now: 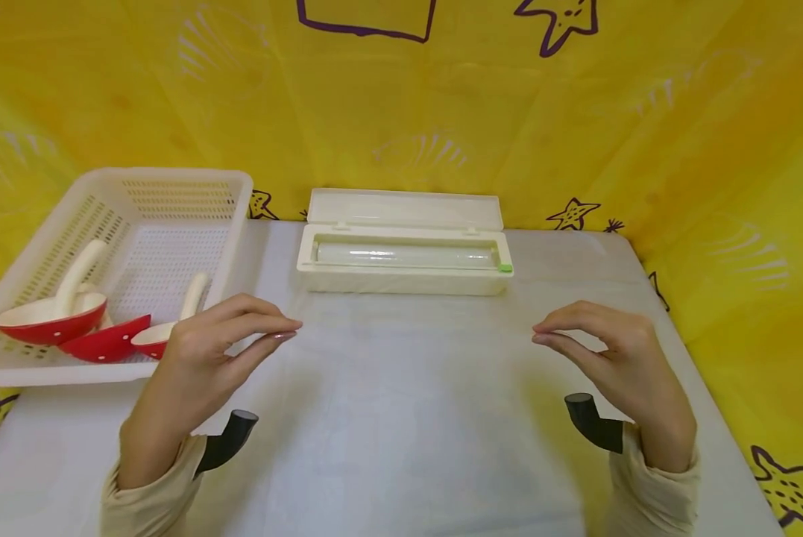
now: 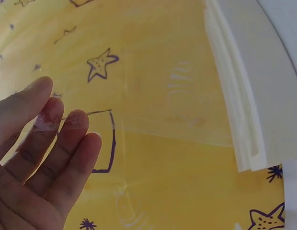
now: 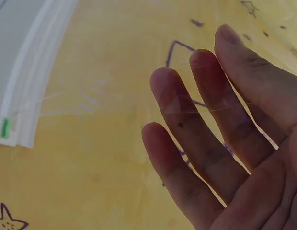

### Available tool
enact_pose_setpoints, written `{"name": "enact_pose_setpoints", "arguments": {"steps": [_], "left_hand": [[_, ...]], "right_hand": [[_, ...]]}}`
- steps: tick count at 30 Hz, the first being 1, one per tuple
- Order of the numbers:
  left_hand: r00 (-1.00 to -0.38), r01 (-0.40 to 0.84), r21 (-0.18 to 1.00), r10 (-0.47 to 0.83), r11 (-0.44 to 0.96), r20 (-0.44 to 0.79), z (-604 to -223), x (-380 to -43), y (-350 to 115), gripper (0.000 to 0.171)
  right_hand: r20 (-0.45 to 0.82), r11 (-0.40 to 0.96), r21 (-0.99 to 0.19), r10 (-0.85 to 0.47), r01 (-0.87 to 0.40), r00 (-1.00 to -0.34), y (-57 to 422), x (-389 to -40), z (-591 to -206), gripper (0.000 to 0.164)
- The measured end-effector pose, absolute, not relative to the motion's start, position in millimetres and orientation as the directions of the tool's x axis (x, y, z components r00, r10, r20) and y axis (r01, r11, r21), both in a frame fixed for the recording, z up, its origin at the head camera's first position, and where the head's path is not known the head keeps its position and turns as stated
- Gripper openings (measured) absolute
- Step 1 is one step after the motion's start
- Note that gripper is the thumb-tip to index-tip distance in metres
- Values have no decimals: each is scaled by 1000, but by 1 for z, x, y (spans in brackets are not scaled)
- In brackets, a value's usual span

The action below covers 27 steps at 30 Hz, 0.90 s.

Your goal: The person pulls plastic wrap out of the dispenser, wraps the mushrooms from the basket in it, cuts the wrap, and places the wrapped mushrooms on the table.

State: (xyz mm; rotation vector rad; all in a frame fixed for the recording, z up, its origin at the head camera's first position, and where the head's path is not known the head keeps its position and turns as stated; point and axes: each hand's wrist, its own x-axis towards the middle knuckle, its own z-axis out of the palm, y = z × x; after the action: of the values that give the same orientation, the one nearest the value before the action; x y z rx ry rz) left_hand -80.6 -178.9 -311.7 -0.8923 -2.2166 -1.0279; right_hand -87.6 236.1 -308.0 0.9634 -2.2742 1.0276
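A cream cling film dispenser (image 1: 401, 283) stands at the back of the table with its lid (image 1: 404, 209) up. Inside lies a roll of clear film (image 1: 404, 256). My left hand (image 1: 203, 362) pinches one corner of a transparent sheet of cling film (image 2: 182, 137) between thumb and fingers. On the other side, my right hand (image 1: 619, 354) pinches the opposite corner. In both wrist views the film runs from the fingertips toward the dispenser; its faint edges and creases show. The sheet is nearly invisible in the head view, where both hands hang in front of the dispenser, well apart.
A white plastic basket (image 1: 241, 195) stands at the left, partly behind my left hand. It holds three red, white-dotted ladles (image 1: 79, 328) with white handles. A small green piece (image 1: 505, 268) sits at the dispenser's right end. Yellow patterned cloth (image 1: 374, 97) hangs behind the table.
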Motion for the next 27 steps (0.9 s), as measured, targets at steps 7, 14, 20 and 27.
{"name": "enact_pose_setpoints", "arguments": {"steps": [7, 14, 20, 27], "left_hand": [[-625, 769, 461, 372, 443, 686, -329, -72, -180, 39], [-629, 774, 471, 425, 423, 651, -345, -65, -183, 36], [-647, 761, 482, 463, 434, 605, -357, -59, -183, 35], [-710, 703, 546, 491, 455, 504, -367, -57, -184, 34]], "right_hand": [[575, 494, -478, -448, -726, -684, 240, -76, -324, 26], [511, 471, -534, -481, -702, -712, 243, -69, -344, 8], [404, 475, -605, -509, -639, -760, 246, -61, -361, 33], [345, 502, -633, -499, -590, -795, 245, -62, -381, 34]]}}
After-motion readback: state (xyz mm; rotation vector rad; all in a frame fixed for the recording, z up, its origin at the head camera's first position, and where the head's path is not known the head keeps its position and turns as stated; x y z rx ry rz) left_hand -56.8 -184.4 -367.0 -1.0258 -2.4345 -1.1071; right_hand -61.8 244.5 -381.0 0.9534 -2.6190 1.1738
